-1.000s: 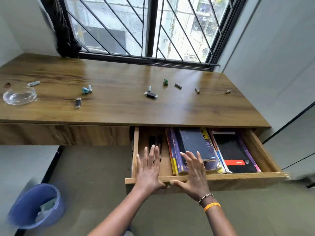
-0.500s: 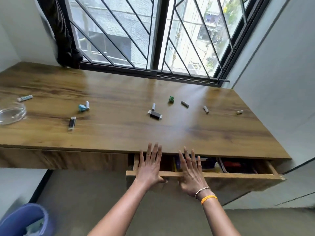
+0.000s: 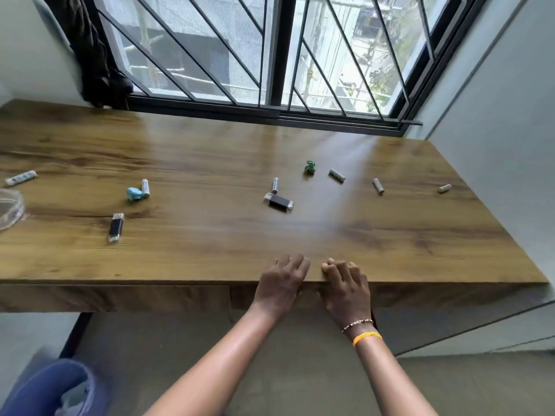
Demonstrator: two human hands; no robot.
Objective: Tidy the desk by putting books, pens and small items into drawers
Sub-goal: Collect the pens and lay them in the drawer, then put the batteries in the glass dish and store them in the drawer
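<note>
A: Grey floor (image 3: 285,370) ran under the forearms, with a blue bin (image 3: 51,388) low on the left. Where were the hands?

B: At the near edge of the wooden table (image 3: 210,253). Left hand (image 3: 280,283) and right hand (image 3: 347,288) lay side by side, grasping nothing, palms against the drawer front (image 3: 309,297), which sat flush and shut, fingers curled over the edge.

A: And the small items?

B: All beyond the grip, loose on the top. Closest ahead was a black flash drive (image 3: 279,202) with a small battery (image 3: 275,185) just behind it. Another flash drive (image 3: 116,227) lay well off to the left, near a blue eraser (image 3: 134,193). Further back and right were a green trinket (image 3: 310,167) and more batteries (image 3: 378,186).

A: How would they handle?

B: Light and stiff, I'd judge. The batteries looked likely to roll, so pinch each across its middle; take the drives by their long sides. A glass dish (image 3: 10,210) at the far left seemed fragile.
</note>
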